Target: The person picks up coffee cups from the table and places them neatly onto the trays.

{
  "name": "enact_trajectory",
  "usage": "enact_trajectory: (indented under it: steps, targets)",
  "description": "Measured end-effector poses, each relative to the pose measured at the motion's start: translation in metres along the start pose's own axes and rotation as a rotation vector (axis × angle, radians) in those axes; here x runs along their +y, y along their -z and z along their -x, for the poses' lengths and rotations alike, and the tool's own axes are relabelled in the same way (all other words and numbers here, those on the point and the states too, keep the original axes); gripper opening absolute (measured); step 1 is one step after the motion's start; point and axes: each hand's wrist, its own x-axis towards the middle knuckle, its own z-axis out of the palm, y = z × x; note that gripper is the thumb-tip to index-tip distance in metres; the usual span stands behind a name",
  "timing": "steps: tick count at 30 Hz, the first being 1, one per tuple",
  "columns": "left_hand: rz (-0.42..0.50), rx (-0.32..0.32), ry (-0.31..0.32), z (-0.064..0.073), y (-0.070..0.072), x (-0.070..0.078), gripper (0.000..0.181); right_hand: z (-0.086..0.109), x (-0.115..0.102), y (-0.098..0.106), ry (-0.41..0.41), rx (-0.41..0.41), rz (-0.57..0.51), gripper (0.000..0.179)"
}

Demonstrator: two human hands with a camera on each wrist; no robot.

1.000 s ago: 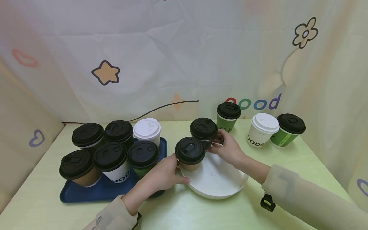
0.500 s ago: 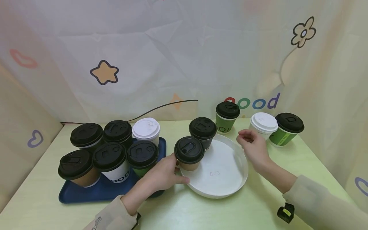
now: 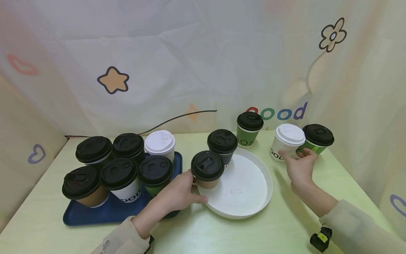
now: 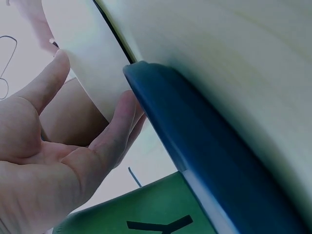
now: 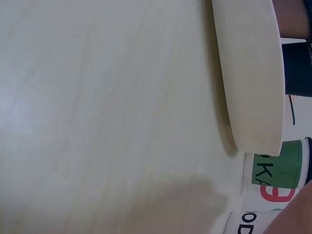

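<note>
In the head view my left hand [image 3: 180, 190] is at the left edge of a round white tray [image 3: 250, 197], beside a brown paper coffee cup [image 3: 207, 184] with a black lid. The left wrist view shows its extended thumb and fingers touching the tray's outer wall. Behind the brown cup, a dark cup [image 3: 226, 157] with a black lid also stands on the tray. My right hand [image 3: 300, 169] is at a white paper cup [image 3: 277, 147] with a white lid, thumb in front of it, fingers spread toward a green cup [image 3: 318, 135].
A blue tray [image 3: 127, 213] at left bears several lidded cups, including a white-lidded cup [image 3: 160, 144] and a brown cup [image 3: 93, 197]. Another green cup [image 3: 247, 137] stands behind the round tray. A printed curtain [image 3: 171, 70] backs the table [image 3: 196, 233].
My right hand has left the dark cup on the round tray and moved right to the white cup. My left hand has stayed at the tray's edge.
</note>
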Motion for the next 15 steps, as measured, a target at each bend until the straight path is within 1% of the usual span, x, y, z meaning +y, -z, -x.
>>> enact_trajectory:
  steps: [3, 5, 11, 15]
  targets:
    - [-0.002, -0.001, -0.001, 0.000, 0.000, 0.000, 0.071, -0.002, 0.000, -0.003, -0.027, -0.022, 0.025, 0.096]
    - [0.000, -0.001, 0.003, 0.000, 0.000, 0.000, 0.071, -0.005, 0.001, -0.005, -0.023, -0.039, 0.041, 0.101]
    - [0.005, 0.011, 0.015, 0.000, 0.000, 0.000, 0.071, -0.020, 0.007, -0.012, 0.020, -0.082, 0.042, 0.101]
    - [0.009, 0.009, 0.008, -0.001, 0.000, -0.001, 0.071, -0.029, 0.010, -0.014, 0.039, -0.093, 0.055, 0.103]
